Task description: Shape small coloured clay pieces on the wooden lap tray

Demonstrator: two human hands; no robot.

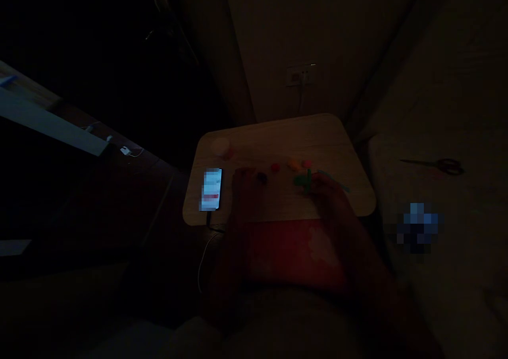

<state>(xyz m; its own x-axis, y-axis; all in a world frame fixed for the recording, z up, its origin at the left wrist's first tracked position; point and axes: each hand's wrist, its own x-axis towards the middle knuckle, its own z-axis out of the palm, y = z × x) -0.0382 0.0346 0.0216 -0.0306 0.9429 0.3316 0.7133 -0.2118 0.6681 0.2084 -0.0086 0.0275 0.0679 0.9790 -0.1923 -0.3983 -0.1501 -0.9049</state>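
Observation:
The room is very dim. A light wooden board (278, 142) lies across my lap, and several small coloured lumps, possibly modelling clay, sit along its middle. My left hand (246, 190) rests on the board, its fingertips beside a dark lump (261, 177). My right hand (327, 195) is at the board's right side, close to a green shape (304, 180) and a thin green strip (334, 180). A red lump (275, 166) and an orange lump (293, 164) lie beyond my hands. The darkness hides what my fingers grip.
A lit, blurred phone (211, 190) lies at the board's left, its white cable (201, 261) trailing down. A pale round object (221, 146) stands at the far left. Dark scissors (450, 165) lie on the pale surface to the right, beside a pixelated blue patch (416, 227).

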